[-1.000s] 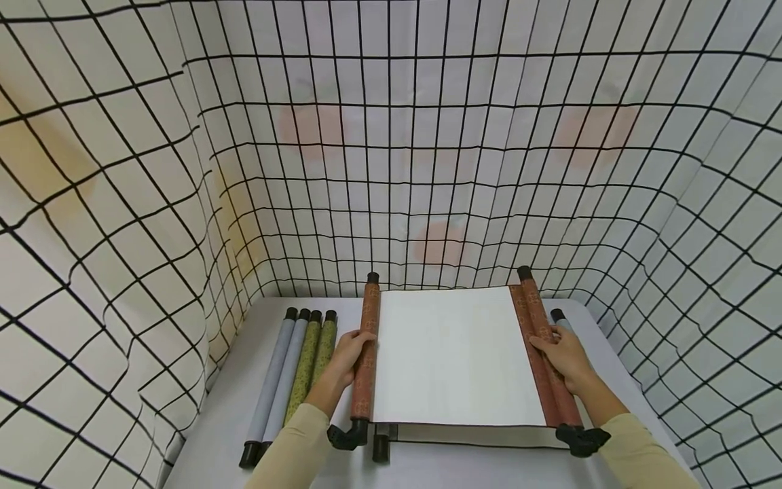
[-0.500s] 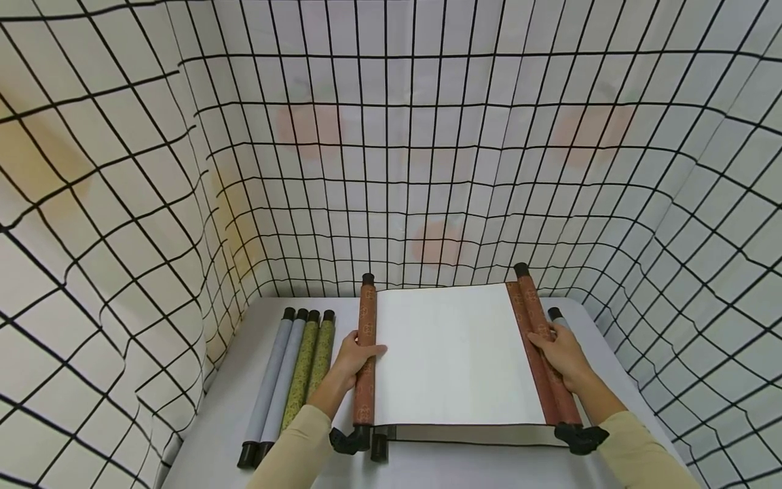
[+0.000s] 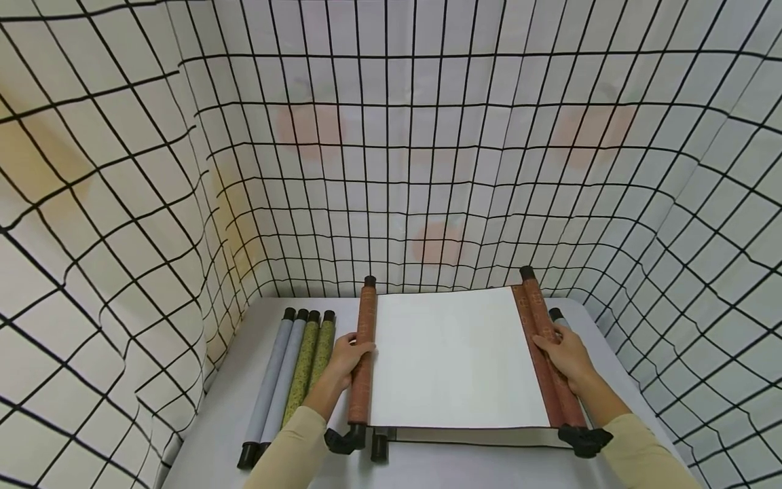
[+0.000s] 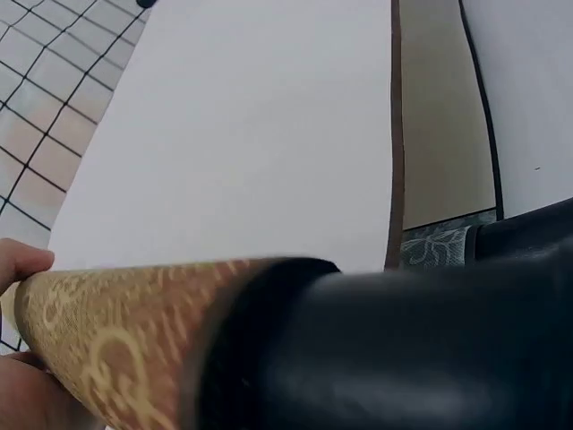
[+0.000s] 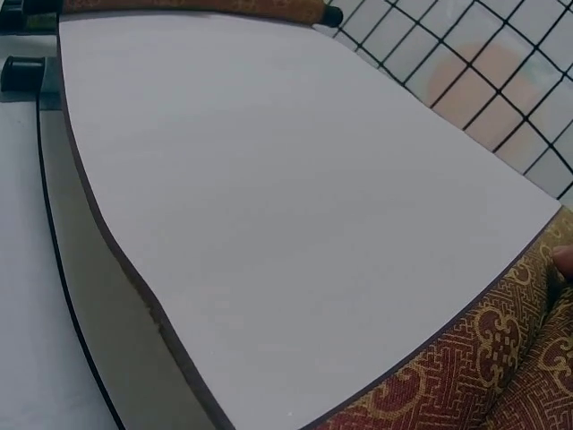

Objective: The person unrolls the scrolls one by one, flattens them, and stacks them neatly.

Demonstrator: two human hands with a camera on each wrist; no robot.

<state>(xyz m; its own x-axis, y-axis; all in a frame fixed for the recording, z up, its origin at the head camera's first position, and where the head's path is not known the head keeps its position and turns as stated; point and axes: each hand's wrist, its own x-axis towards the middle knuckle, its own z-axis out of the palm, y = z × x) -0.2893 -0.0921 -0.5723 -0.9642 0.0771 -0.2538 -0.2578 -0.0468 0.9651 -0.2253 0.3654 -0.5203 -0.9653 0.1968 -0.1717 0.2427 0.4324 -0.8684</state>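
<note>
Nearest: the cream edge of a lower sheet (image 3: 476,437) shows beneath an unrolled scroll (image 3: 455,360), over the counter (image 3: 210,435). Left hand (image 3: 348,356): grip closed round the red-brown left roller (image 3: 362,394), thumb across it. Right hand (image 3: 567,354): grip clamped on the right roller (image 3: 539,314), thumb likewise across. White sheet spans both rollers. Left of the left hand: blue-grey rolls (image 3: 269,384) and green rolls (image 3: 302,370), side by side. Beyond: black mesh (image 3: 411,182).
</note>
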